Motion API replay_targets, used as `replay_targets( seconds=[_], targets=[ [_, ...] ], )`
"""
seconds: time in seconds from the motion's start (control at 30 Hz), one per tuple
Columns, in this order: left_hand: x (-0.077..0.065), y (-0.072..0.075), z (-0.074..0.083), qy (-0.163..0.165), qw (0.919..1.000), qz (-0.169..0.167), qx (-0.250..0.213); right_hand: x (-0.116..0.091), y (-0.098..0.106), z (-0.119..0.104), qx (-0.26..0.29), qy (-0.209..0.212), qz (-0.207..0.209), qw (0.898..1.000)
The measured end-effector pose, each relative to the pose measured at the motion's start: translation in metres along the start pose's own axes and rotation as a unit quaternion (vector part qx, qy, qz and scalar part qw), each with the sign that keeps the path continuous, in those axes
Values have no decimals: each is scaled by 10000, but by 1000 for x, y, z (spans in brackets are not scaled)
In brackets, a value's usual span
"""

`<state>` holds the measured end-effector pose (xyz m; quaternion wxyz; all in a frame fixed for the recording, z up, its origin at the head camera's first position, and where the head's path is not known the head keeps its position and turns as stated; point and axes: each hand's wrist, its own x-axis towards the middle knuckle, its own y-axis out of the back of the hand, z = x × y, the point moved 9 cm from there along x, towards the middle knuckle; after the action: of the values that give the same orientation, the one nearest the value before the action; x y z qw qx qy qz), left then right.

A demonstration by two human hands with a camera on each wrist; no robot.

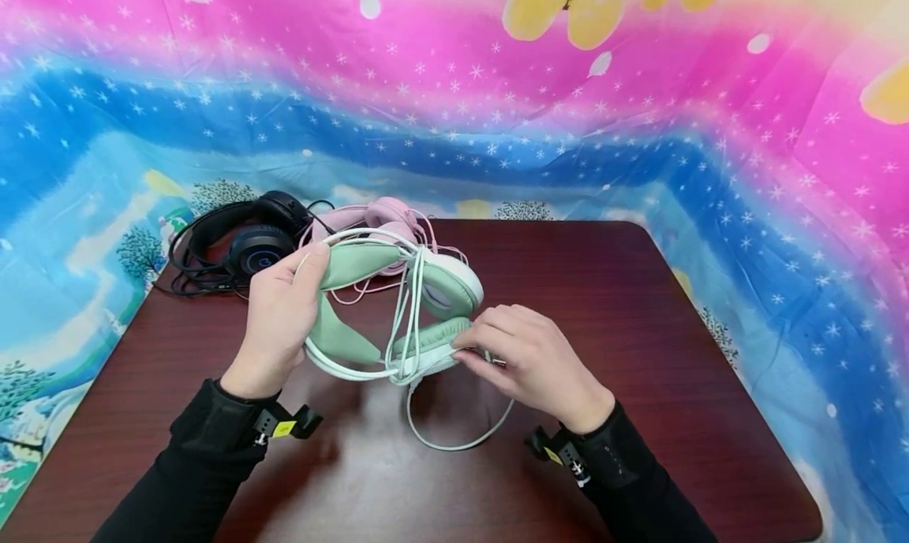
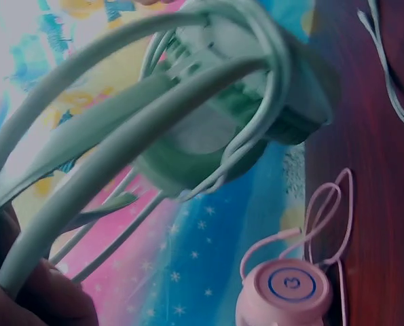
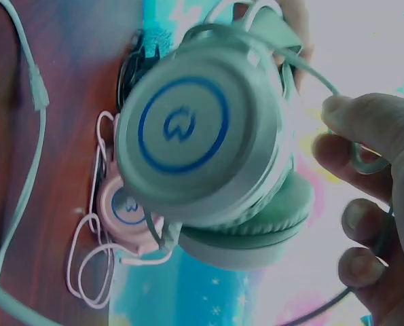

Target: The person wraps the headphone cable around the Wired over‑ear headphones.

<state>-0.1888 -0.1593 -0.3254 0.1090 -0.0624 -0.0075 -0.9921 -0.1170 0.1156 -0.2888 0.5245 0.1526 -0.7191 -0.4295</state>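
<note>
My left hand [image 1: 277, 322] grips the headband of a pair of green and white headphones [image 1: 344, 336], held up over the table. Several turns of their pale cable [image 1: 414, 306] wrap across the band beside the ear cups. Between thumb and forefinger, my right hand [image 1: 540, 361] pinches a part of this cable, right by the near ear cup; the right wrist view shows the pinched cable [image 3: 314, 71] and an ear cup [image 3: 185, 125] with a blue ring. A loop of cable [image 1: 458, 448] hangs below the headphones.
Black headphones [image 1: 257, 251] lie at the table's back left, with pink headphones [image 1: 390, 211] beside them, partly hidden behind the green pair. The dark red wooden table [image 1: 639, 314] has rounded corners. A colourful patterned cloth [image 1: 440, 93] hangs behind and around it.
</note>
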Motion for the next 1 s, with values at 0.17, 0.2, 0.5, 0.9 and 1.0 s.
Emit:
replay_targets(
  seconds=[0.17,0.2,0.5,0.9,1.0],
  targets=[
    [-1,-4,-3,210,9985,-428,279,-1,12,11,-7,-200,455,9988],
    [-1,-5,-4,191,9980,-466,395,-1,13,13,65,-227,489,9985],
    [-2,-8,-14,408,9920,-791,898,-4,11,21,943,-472,-278,9940],
    [-1,-5,-38,1304,9829,-1171,559,-12,30,50,1134,-1026,36,9882],
    [-2,-8,-41,1356,9812,-1283,497,-16,31,57,1129,-1059,231,9877]
  ],
)
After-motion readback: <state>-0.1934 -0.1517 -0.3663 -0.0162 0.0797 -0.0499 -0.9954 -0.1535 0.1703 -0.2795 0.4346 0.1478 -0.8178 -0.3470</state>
